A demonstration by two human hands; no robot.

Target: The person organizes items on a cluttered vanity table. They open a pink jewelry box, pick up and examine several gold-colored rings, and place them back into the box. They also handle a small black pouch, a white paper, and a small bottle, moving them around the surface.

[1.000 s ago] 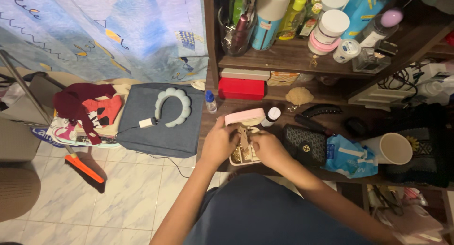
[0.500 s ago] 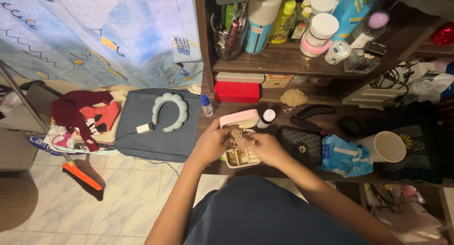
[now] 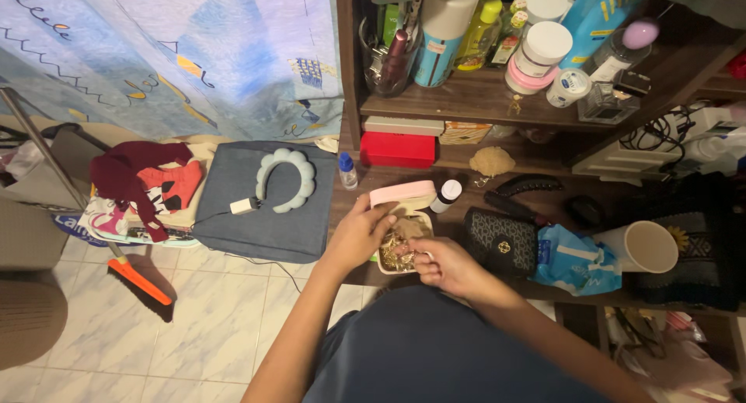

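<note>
The left hand [image 3: 359,233] grips the small cream jewellery box with its raised pink lid [image 3: 403,195]; at three o'clock, the right hand [image 3: 441,263] seemingly pinches gold trinkets [image 3: 398,240] inside.

Red flat box [image 3: 396,148] under shelf; blue plastic packet [image 3: 576,260] beside paper cup [image 3: 650,245].

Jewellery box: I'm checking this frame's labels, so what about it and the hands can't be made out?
Head view:
- Box contents: a gold tangle, too small to tell pieces apart.
- Right hand: fingertips curl into the box, so any grip is hidden.
- Left hand: covers the box's left side.
- Pink lid: its hinge is unclear.
</note>
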